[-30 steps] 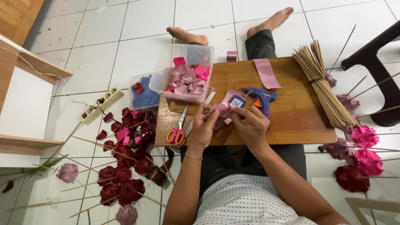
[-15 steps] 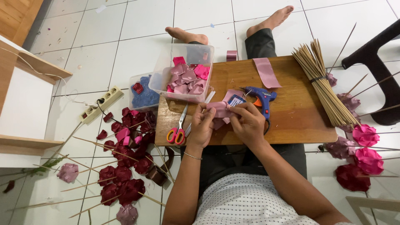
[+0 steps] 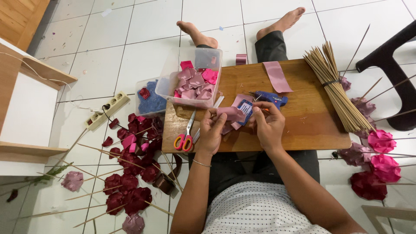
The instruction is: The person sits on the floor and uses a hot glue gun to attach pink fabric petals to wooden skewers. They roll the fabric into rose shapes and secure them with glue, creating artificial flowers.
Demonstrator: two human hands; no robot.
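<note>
Hands meet mid-counter point(image 3: 303, 125): left hand point(image 3: 211, 130) and right hand point(image 3: 268, 123) both pinch the pink ribbon piece point(image 3: 232, 113) (long axis left-right) between them.

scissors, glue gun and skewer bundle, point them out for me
scissors point(image 3: 185, 138): head view, on the orange-red handles.
glue gun point(image 3: 269, 99): head view, on the blue body.
skewer bundle point(image 3: 336, 93): head view, mid-length on the sticks, just below the dark tie.

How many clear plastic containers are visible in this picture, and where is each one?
2. One clear container with pink ribbon pieces sits on the wooden board's far left corner. A second container, holding blue pieces, is on the floor just left of it. Others may be hidden.
</note>
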